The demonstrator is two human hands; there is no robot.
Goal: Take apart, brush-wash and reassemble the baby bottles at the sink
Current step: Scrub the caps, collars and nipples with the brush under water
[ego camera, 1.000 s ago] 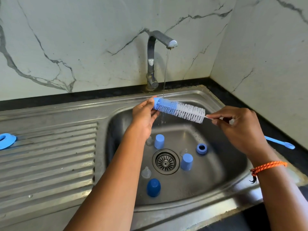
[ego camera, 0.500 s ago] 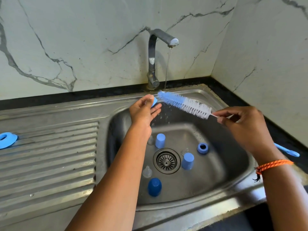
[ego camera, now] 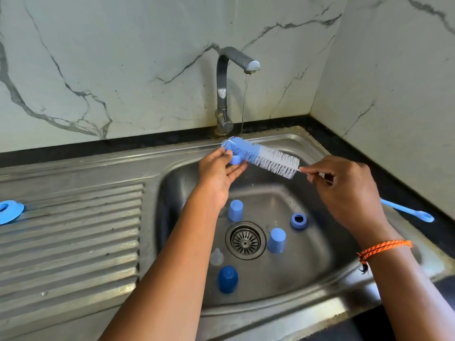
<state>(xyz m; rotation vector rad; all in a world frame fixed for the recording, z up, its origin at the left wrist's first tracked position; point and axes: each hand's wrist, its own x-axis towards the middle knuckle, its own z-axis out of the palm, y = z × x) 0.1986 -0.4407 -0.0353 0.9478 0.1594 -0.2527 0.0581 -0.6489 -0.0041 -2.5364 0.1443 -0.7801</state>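
Observation:
Over the sink basin, my left hand [ego camera: 216, 173] pinches a small blue bottle ring [ego camera: 235, 160] between thumb and fingers. A bottle brush [ego camera: 261, 156] with blue and white bristles lies across the ring, its blue tip under the thin water stream [ego camera: 244, 107]. My right hand [ego camera: 344, 190] grips the brush's stem just behind the bristles. The light blue handle end [ego camera: 406, 210] sticks out past my right wrist. On the basin floor stand two light blue caps [ego camera: 235, 210] [ego camera: 276, 240], a dark blue cap [ego camera: 227, 279], a blue ring [ego camera: 298, 220] and a clear nipple [ego camera: 216, 257].
The tap [ego camera: 222, 94] stands at the back of the steel sink [ego camera: 320, 299] and runs. The drain [ego camera: 245, 239] is in the middle of the basin. A blue disc-shaped part [ego camera: 8, 212] lies at the left end of the ribbed drainboard [ego camera: 73, 242]. Marble walls close the back and right.
The brush slid back out to the right, then came left again; its blue tip now lies over the ring under the water. My left hand stayed nearly in place.

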